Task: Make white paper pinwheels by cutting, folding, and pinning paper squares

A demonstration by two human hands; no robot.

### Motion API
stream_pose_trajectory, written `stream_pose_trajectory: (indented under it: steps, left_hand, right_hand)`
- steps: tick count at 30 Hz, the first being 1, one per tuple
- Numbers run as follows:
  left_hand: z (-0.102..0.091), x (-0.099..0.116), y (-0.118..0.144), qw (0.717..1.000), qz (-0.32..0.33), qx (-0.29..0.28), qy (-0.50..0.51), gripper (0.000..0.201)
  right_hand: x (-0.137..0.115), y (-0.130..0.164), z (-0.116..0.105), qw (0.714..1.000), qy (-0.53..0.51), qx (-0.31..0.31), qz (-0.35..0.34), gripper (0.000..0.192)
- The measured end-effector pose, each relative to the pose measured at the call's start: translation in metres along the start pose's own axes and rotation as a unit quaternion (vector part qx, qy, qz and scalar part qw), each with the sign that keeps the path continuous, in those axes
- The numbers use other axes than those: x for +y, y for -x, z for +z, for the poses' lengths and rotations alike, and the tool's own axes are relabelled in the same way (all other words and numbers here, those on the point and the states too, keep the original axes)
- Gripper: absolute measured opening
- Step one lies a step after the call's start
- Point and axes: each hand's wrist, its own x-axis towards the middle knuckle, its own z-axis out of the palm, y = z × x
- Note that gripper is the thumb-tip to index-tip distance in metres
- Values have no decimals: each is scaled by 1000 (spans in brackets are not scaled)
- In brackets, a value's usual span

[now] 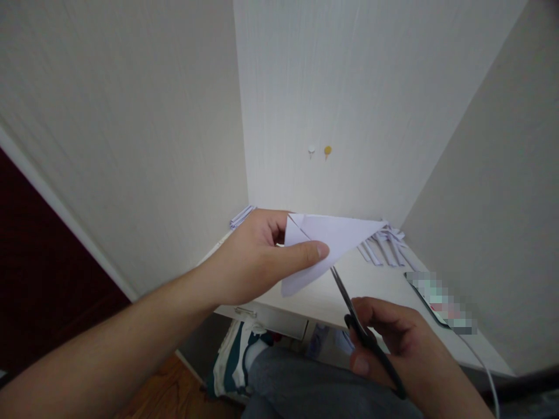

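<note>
Pale walls (349, 87) close in a corner nook, and at their foot sits a light worktop (375, 285) with a drawer (279, 319) under its front edge. Below the worktop, a grey-trousered leg (305, 390) and a white and teal shoe (229, 361) rest over a wooden floor (170, 390). The left hand (257, 256) is raised above the worktop and pinches a folded white paper (327, 238), thumb on the near face and fingers curled behind it; the paper forms a long triangle with its point stretching toward the right. The right hand (397, 343) is lower and nearer, closed around the black handles of a pair of scissors (358, 326), whose thin blades rise to meet the lower edge of the paper; whether the blades are parted cannot be told. A blurred flat item (441, 302) lies on the right part of the worktop with a white cable (480, 361) running off from it. Narrow paper strips (384, 247) lie scattered at the back of the worktop behind the paper, and a few more (242, 215) sit at the back left. Two small pins (318, 151), one white and one yellow, stick in the back wall.
</note>
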Motion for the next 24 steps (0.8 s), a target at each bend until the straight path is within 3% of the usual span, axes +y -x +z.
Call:
stream_pose_trajectory:
  steps: [15, 24]
  left_hand:
    - [-6, 2, 2, 997, -19, -73, 9, 6]
    - [-3, 6, 3, 997, -35, -63, -33, 11]
  right_hand:
    - [11, 8, -5, 1000, 4, -11, -15, 50]
    - [2, 5, -5, 1000, 12, -16, -16, 51]
